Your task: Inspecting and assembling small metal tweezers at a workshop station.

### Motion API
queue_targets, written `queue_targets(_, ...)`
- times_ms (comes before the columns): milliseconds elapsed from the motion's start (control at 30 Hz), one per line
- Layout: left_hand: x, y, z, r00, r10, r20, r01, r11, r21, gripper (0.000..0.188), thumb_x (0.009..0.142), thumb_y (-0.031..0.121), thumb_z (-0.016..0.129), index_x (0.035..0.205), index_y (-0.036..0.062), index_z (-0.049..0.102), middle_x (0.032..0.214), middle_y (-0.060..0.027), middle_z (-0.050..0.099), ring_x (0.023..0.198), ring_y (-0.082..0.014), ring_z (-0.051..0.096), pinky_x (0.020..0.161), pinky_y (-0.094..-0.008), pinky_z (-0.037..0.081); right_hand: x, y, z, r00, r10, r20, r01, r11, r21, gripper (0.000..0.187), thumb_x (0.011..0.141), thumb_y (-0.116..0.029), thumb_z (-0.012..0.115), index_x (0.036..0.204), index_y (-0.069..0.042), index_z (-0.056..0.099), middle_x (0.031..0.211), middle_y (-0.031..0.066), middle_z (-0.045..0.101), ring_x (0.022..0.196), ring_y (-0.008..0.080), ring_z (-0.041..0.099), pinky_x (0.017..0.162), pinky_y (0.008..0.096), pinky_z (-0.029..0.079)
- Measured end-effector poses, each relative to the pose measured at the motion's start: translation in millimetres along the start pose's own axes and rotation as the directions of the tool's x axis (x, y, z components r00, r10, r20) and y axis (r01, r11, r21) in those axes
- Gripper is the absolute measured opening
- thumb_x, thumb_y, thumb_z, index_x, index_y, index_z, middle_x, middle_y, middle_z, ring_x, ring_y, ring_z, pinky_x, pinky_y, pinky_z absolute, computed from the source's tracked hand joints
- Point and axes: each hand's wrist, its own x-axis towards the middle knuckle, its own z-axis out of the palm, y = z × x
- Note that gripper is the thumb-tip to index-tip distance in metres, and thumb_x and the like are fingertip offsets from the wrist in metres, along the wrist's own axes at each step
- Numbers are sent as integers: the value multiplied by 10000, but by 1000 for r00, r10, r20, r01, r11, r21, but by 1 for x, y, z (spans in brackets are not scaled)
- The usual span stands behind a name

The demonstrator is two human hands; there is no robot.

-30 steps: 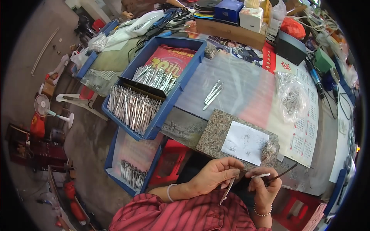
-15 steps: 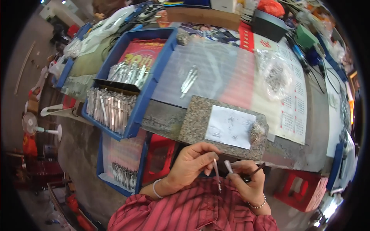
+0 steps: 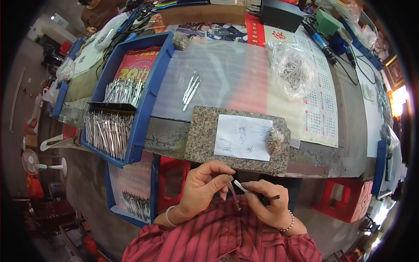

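**Crowded grey tabletop (image 3: 166, 135) is spreading beneath trays and bags**

On its left side, a blue tray (image 3: 150, 83) is sitting with a dark divider (image 3: 112, 106) splitting it in two. Its far compartment is holding a red printed sheet (image 3: 137, 61) and a layer of silver rods (image 3: 124, 91); its near one is holding a dense row of similar metal rods (image 3: 108, 133). Below the tabletop's level, a second blue tray (image 3: 154, 192) is containing dark-ended pieces (image 3: 137, 205), gathered toward its near end on a pale liner. On the right, an open clear plastic bag (image 3: 308, 83) is cradling a heap of silvery pieces (image 3: 293, 72). Between bag and first tray, a few loose rods (image 3: 191, 89) are lying together. Nearer, a speckled stone slab (image 3: 203, 131) is supporting a white paper (image 3: 242, 139) scattered with dark specks.

Just off the slab's near edge, the left hand (image 3: 205, 187) is pinching a slim strip (image 3: 235, 198), which is hanging downward before the striped shirt (image 3: 205, 233). Close beside it, the right hand (image 3: 267, 198) is gripping a small white piece (image 3: 239, 186), while a dark stick (image 3: 274, 198) is poking out from its curled fingers.
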Motion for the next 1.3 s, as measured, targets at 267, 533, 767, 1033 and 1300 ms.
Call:
queue_targets(267,4,-1,-10,993,3,119,1,1000,-29,112,902,12,591,1007,-21,571,946,-100,569,735,-135,621,601,-222,538,-1,5,1,1000,-1,4,1,997,76,238,748,50,669,973,-25,649,609,52,551,449,129,514,415,253,379)
queue_targets(533,6,-2,-18,987,-58,149,78,988,-134,106,892,31,614,932,3,519,959,-147,584,667,-147,632,566,-228,540,6,-1,-2,999,-25,38,26,999,-35,206,729,61,665,921,-14,669,596,67,584,462,146,547,429,260,392)
queue_targets(767,9,-8,-14,991,-72,111,92,980,-178,122,900,63,616,920,14,507,921,-114,581,637,-123,613,536,-213,514,4,5,1,982,-168,81,177,975,-130,294,715,36,695,999,-19,645,619,40,528,477,170,542,412,286,416)
queue_targets(1033,10,-13,-15,994,-102,25,105,975,-195,140,903,101,627,910,24,510,864,-85,587,622,-104,602,521,-201,499,5,9,12,959,-236,154,273,915,-298,356,648,-22,678,1002,-10,642,661,26,512,533,159,543,426,281,420)
queue_targets(1300,13,5,-23,988,-139,70,135,989,65,127,875,46,645,973,0,577,873,-82,622,728,-142,638,617,-236,521,24,-2,-8,910,-285,301,397,809,-433,354,622,-43,694,974,-25,653,710,27,560,554,158,544,450,279,432)
